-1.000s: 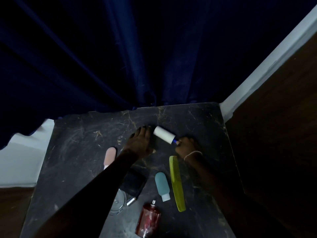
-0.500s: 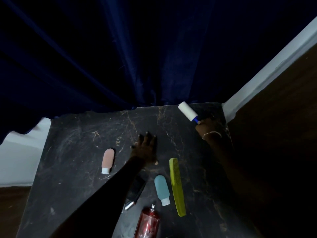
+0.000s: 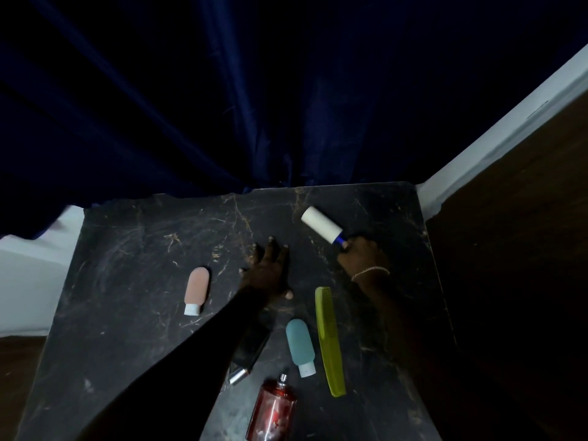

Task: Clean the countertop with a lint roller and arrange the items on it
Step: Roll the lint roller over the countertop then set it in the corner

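**Lint roller**. White paper roll, plain and cylindrical, on a short blue neck; the handle is hidden in the grasp. Long axis diagonal: roll end points to the far left, handle end to the near right. Position: far right part of the desk, near the back edge. Whether the roll rests on the surface or sits just above it cannot be told.

**Right hand**. Fingers clenched round the roller's handle just below the blue neck. Thin bracelet at the wrist.

**Left hand**. Palm down on the desk near its middle, fingers released, straight and spread, pointing to the far side. Holds nothing. Dark sleeve runs back to the near left.

**Desk.** Black marble-look top with pale brown veins and dull smears.

**Other items, all lying flat:**
- pink bottle, white cap toward the near side, left of the left hand
- teal bottle, white cap toward the near side, near the left wrist
- yellow-green comb, lengthwise near to far, just right of the teal bottle
- red perfume bottle, spray head pointing far, at the near edge
- black flat object with a silver tip, partly under the sleeve

**Backdrop.** Dark blue curtain hanging behind the desk.
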`<state>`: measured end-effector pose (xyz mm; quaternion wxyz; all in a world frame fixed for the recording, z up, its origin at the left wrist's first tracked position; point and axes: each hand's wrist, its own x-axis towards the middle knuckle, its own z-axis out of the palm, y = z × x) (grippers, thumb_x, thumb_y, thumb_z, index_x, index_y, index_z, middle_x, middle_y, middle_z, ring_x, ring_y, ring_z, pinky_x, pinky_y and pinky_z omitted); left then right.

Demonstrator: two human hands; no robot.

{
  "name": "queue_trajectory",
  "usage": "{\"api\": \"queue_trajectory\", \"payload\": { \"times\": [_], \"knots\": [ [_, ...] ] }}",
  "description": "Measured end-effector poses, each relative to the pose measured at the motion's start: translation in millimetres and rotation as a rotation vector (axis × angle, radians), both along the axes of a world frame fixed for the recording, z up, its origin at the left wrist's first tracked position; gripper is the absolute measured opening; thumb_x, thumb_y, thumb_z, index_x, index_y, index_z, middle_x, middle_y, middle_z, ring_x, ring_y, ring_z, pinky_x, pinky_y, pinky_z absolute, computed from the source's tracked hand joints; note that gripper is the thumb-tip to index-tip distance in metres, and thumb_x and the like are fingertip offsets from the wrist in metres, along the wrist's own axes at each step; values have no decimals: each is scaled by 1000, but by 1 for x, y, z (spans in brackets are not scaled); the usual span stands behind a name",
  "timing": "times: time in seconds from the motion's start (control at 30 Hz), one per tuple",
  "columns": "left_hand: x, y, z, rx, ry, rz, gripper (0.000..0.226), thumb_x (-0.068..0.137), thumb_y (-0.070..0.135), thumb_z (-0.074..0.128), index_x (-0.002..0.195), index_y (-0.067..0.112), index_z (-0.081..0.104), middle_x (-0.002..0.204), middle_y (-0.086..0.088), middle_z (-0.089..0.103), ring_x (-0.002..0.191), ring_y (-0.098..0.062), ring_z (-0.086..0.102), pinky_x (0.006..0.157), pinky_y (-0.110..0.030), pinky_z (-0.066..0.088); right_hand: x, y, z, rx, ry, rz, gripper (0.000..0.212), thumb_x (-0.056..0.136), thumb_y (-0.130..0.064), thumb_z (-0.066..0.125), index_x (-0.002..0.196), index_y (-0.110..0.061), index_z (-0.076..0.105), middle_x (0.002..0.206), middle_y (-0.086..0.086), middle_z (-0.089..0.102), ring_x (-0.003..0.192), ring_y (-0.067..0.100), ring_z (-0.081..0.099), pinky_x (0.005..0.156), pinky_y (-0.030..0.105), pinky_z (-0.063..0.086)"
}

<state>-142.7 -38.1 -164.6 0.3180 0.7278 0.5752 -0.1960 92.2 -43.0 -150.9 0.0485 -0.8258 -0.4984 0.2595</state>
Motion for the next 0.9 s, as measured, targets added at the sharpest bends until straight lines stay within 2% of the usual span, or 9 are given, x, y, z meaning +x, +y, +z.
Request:
{"api": "queue_trajectory", "payload": {
  "times": [0.1, 0.2, 0.3, 0.4, 0.57, 0.73, 0.9],
  "knots": [
    [-1, -1, -3, -2, -4, -1, 132, 72, 46, 87, 162, 33, -8, 169, -1, -25, 154, -48, -18, 104, -88, 20, 30, 19, 0, 2, 2, -105, 34, 80, -35, 65, 107, -14, 70, 102, 13, 70, 94, 35, 68, 79, 41, 53],
    [-2, -1, -4, -10, -22, -7, 131, 72, 49, 86, 162, 32, -8, 169, -3, -27, 153, -48, -21, 104, -88, 18, 61, 38, -2, -5, -37, -137, 39, 87, -37, 62, 111, -7, 69, 108, 17, 68, 99, 35, 65, 82, 37, 49],
    [-2, -1, -6, -20, -11, -25, 131, 73, 51, 84, 162, 31, -11, 168, -4, -29, 152, -49, -24, 103, -88, 17, 71, 46, -4, -44, 7, -123, 38, 88, -33, 57, 113, -6, 67, 113, 18, 67, 105, 36, 63, 86, 38, 49],
    [-2, -2, -9, -30, 2, -39, 129, 78, 51, 81, 161, 32, -15, 165, -4, -35, 150, -49, -28, 104, -88, 15, 50, 33, -3, -6, -20, -153, 38, 83, -33, 65, 110, -7, 68, 98, 15, 67, 90, 34, 65, 74, 37, 48],
    [-3, -1, -13, -37, 2, -27, 128, 79, 52, 80, 160, 34, -18, 164, -1, -39, 151, -46, -29, 105, -87, 14, -2, -6, -7, 41, -7, -7, 31, 75, -33, 68, 101, -16, 71, 95, 12, 73, 88, 34, 71, 66, 30, 43],
    [-2, -4, -12, -25, 29, -49, 128, 80, 57, 77, 160, 32, -19, 164, -2, -39, 152, -46, -27, 105, -86, 19, -30, -27, -15, 5, 23, 109, 28, 72, -30, 65, 97, -20, 69, 94, 10, 72, 87, 34, 70, 65, 29, 40],
    [-2, -5, 0, -37, 3, -50, 124, 83, 53, 76, 160, 31, -20, 164, -2, -39, 152, -46, -28, 108, -85, 17, -5, -10, -11, 55, -66, -41, 38, 85, -45, 59, 104, -14, 70, 95, 13, 72, 89, 33, 70, 71, 35, 48]
  ]
}}
